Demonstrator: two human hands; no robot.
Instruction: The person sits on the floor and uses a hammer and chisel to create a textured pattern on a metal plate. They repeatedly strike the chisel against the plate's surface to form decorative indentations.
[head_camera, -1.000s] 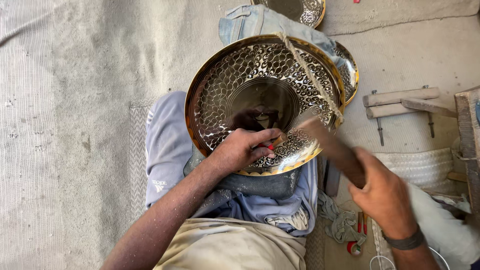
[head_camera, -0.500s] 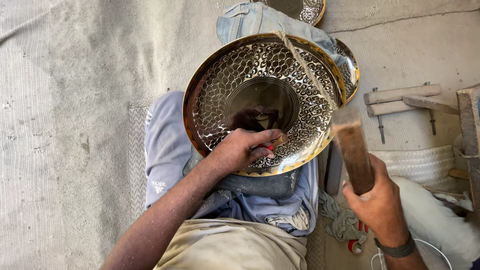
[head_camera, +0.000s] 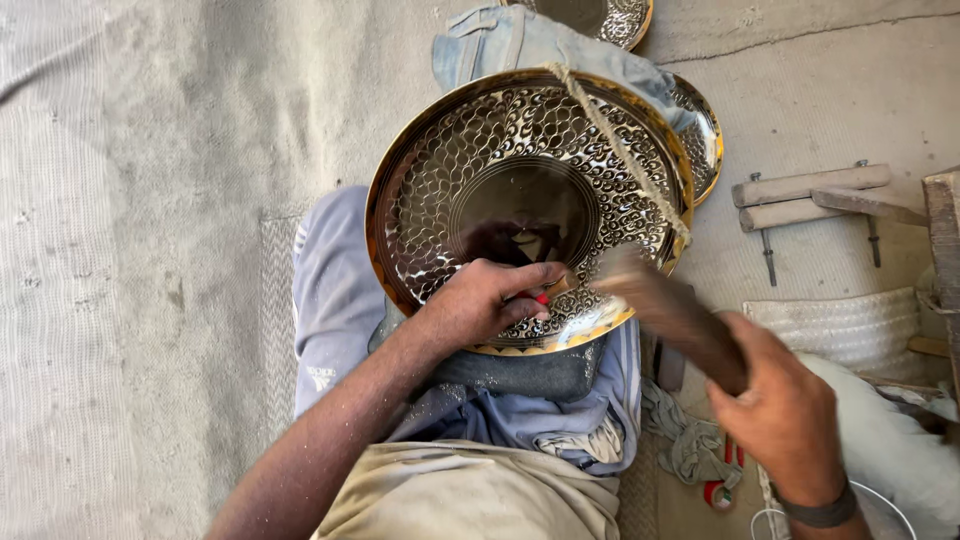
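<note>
A large round brass tray (head_camera: 470, 180) with an engraved scale pattern rests on my legs. A rope (head_camera: 620, 150) runs across its right side. My left hand (head_camera: 490, 300) presses on the tray's lower rim and grips a small chisel with a red mark (head_camera: 541, 298). My right hand (head_camera: 790, 410) is closed around the handle of a dark wooden hammer (head_camera: 670, 310). The hammer's head is blurred, close to the chisel's top at the tray's lower right.
Two more engraved metal trays (head_camera: 700, 130) lie behind the big one, under a blue cloth (head_camera: 520, 45). A wooden clamp (head_camera: 810, 195) sits on the floor at right, beside a white woven mat (head_camera: 850, 320). Red-handled pliers (head_camera: 722, 475) lie by my right knee.
The hammer was raised upright half a second ago and has now swung down to the left toward the chisel. My left hand has stayed on the tray's rim.
</note>
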